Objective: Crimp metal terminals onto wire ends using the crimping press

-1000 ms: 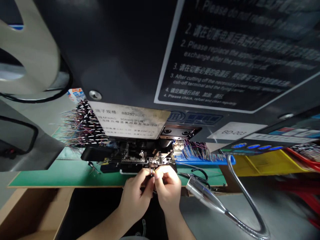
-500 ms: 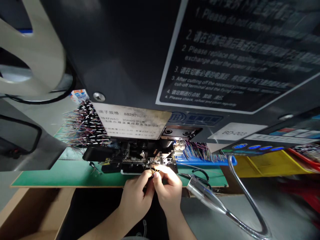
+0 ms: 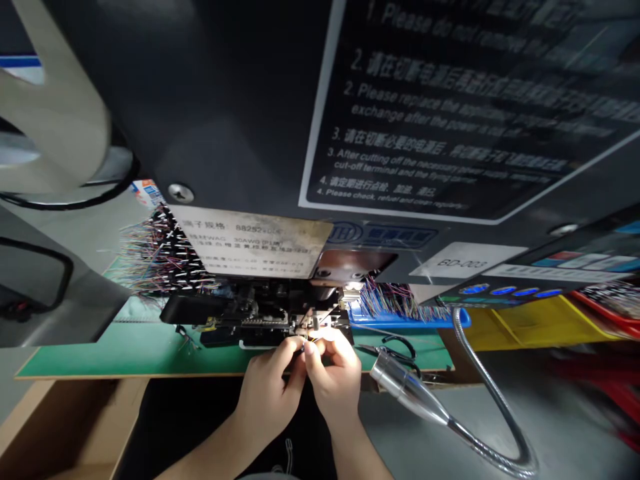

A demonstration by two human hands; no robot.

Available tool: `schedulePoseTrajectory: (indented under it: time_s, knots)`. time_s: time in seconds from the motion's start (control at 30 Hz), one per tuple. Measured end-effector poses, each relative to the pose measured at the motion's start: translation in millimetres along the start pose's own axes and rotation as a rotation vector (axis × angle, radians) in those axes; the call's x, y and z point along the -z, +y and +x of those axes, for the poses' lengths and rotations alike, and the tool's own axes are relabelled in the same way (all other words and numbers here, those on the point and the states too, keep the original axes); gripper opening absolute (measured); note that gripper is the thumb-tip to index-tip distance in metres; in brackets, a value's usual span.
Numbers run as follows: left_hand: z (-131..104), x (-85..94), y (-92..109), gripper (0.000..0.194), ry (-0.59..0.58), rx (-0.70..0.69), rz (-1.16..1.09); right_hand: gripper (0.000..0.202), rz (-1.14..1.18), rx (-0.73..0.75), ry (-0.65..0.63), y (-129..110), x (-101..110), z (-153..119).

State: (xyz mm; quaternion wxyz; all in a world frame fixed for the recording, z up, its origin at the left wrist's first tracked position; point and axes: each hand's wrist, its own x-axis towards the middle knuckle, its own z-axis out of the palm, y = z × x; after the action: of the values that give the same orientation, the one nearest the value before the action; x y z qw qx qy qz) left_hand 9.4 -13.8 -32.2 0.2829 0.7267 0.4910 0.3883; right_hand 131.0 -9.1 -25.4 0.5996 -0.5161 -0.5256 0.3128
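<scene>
Ram (image 3: 355,262) lowered; both hands (image 3: 269,387) (image 3: 334,381) pinch wires (image 3: 307,341) near green board's (image 3: 150,350) edge

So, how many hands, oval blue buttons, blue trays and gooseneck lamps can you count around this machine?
Hands: 2 (left hand, right hand)
Oval blue buttons: 4
Blue tray: 1
Gooseneck lamp: 1
Total: 8

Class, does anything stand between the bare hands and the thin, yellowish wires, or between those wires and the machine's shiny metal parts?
Nothing visible does: the left hand and right hand pinch the thin, yellowish wires directly, and the small, shiny metal parts sit just beyond. Glare partly obscures the gap.
</scene>
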Motion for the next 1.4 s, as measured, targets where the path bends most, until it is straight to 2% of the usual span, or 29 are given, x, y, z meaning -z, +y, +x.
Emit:
schedulePoseTrajectory:
  time_s: [0.27, 0.53, 0.9, 1.17, 1.4]
  knots:
    - [-1.0, -1.4, -0.7, 0.008, -0.031, 0.057, 0.059, 0.001, 0.014, -0.018, 0.008, -1.3, -0.2, 0.6]
    - [-2.1, -3.7, -2.8, 0.009, -0.031, 0.072, 0.08, 0.012, 0.01, 0.07, 0.009, 0.4, -0.5, 0.3]
    - [-2.4, -3.0, -1.2, 0.01, -0.038, 0.083, 0.023, 0.006, -0.003, 0.017, 0.041, 0.4, -0.3, -1.4]
    - [-0.7, -1.2, 0.4, 0.01, -0.056, 0.131, -0.073, 0.014, -0.011, 0.139, 0.068, 3.1, -2.5, -2.0]
    - [0.2, -1.3, 0.7, 0.011, -0.049, 0.114, -0.039, 0.005, -0.012, 0.048, 0.027, 1.1, -1.1, -0.8]
